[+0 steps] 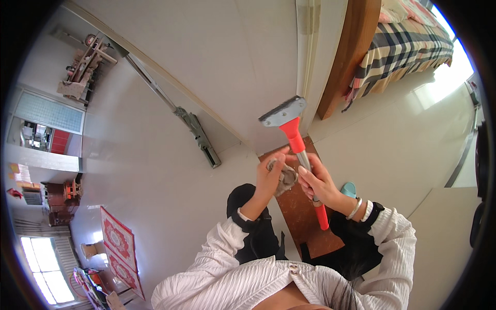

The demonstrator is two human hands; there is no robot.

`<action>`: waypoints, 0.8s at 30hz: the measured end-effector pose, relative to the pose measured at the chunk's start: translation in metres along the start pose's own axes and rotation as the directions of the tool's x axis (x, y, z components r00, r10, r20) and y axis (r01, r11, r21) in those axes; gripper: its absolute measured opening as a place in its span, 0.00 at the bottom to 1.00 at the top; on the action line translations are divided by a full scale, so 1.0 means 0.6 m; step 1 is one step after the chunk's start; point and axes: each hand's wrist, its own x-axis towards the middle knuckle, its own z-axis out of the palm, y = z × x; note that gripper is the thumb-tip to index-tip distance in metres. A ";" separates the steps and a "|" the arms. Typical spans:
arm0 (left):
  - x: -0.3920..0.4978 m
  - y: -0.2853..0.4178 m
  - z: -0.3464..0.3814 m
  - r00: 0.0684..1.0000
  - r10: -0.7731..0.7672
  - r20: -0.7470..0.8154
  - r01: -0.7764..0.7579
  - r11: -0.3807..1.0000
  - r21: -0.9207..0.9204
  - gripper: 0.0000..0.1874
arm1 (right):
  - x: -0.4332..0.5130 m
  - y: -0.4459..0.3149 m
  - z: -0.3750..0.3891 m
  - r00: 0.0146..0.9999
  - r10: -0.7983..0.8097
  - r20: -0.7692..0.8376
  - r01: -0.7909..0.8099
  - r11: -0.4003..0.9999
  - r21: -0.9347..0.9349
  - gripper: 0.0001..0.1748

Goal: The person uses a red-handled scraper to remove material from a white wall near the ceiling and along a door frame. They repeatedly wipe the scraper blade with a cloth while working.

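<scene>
My right hand (pixel 317 180) grips a scraper (pixel 295 135) by its metal shaft. The scraper has a wide metal blade head (pixel 285 113), a red plastic neck and a red grip (pixel 322 217) at its lower end. Its blade points up and away from me, close to the wall edge. In my left hand (pixel 267 178) is a crumpled greyish cloth (pixel 286 180), bunched between thumb and fingers just left of the shaft. Both hands are above a reddish-brown threshold strip (pixel 296 209) on the floor.
A mop (pixel 197 133) with a metal pole leans against the white wall (pixel 217 58) at left. At right are a wooden bed frame (pixel 350 50), a plaid bedcover (pixel 403 50) and a turquoise slipper (pixel 348 189). A red patterned rug (pixel 121 248) is at lower left.
</scene>
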 end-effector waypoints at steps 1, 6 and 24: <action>0.008 0.030 -0.001 0.994 0.109 -0.022 -0.109 0.994 0.023 0.19 | 0.010 -0.005 0.006 0.998 0.063 -0.006 -0.063 0.998 -0.012 0.11; 0.050 0.132 -0.004 0.960 0.279 -0.011 -0.266 0.926 0.267 0.22 | 0.079 -0.010 0.037 1.000 -0.023 0.003 0.023 0.999 -0.039 0.14; 0.054 0.211 -0.017 0.929 0.369 -0.039 -0.354 0.912 0.207 0.18 | 0.077 -0.045 0.120 0.999 -0.024 0.048 0.019 0.994 0.108 0.17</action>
